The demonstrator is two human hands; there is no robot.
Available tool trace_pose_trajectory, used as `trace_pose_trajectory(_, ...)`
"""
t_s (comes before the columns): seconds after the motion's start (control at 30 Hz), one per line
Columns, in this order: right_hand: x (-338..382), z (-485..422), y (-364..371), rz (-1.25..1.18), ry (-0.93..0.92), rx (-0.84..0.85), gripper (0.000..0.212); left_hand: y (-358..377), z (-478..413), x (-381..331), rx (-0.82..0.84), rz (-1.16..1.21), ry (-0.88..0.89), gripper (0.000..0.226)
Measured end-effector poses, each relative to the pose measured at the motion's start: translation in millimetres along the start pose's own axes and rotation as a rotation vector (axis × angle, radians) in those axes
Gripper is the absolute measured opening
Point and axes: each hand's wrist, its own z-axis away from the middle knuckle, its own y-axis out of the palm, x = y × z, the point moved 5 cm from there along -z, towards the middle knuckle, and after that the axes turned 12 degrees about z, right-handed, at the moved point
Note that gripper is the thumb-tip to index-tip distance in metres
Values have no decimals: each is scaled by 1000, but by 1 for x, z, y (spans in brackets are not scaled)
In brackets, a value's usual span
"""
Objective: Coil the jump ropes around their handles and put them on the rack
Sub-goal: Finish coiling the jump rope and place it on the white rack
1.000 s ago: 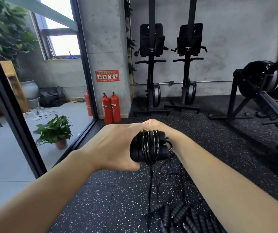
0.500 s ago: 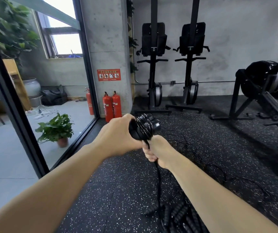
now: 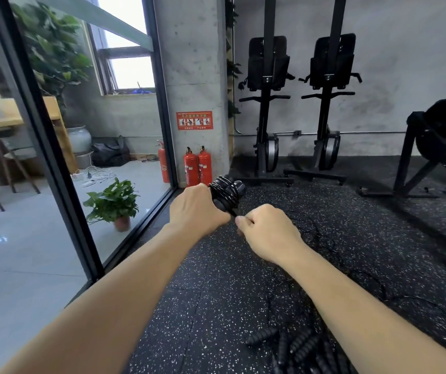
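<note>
Two hands in play: left hand (image 3: 197, 209) grips the jump-rope handles (image 3: 225, 194), which stick out past its knuckles with cord coiled round them. Right hand (image 3: 267, 230) is fisted just right of it, pinching the cord tail (image 3: 233, 211) that comes off the coil. Versus 0.5 s ago the right hand sits lower and further right, no longer straight under the bundle. The red sign (image 3: 194, 120) beyond the left hand shows pictograms with text too small to read, and spare ropes (image 3: 292, 344) lie on the floor under the right forearm.
</note>
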Motion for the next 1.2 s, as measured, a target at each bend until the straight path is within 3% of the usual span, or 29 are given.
trace_pose_trajectory(0.27,10,-12,-21,2,-174,2,44,-5,6,-13,38,-72,46,34)
trace_pose_trajectory(0.43,14,-12,-26,117,-221,-5,40,6,14,-18,178,-330,132,49)
trace_pose_trajectory(0.6,10,-7,-33,279,-254,-19,41,16,28,-16,353,-344,165,49)
trace_pose_trajectory(0.77,24,-3,-58,492,-399,-120,60,22,35,-26,461,-347,226,32)
trace_pose_trajectory(0.9,37,-10,-73,626,-525,-274,60,18,46,-54,511,-365,396,29)
trace_pose_trajectory(1.03,21,-27,-77,535,-479,-263,65,14,52,-62,524,-316,572,31)
trace_pose_trajectory(1.2,-2,-42,-65,182,-355,-99,69,11,56,-61,526,-218,674,35)
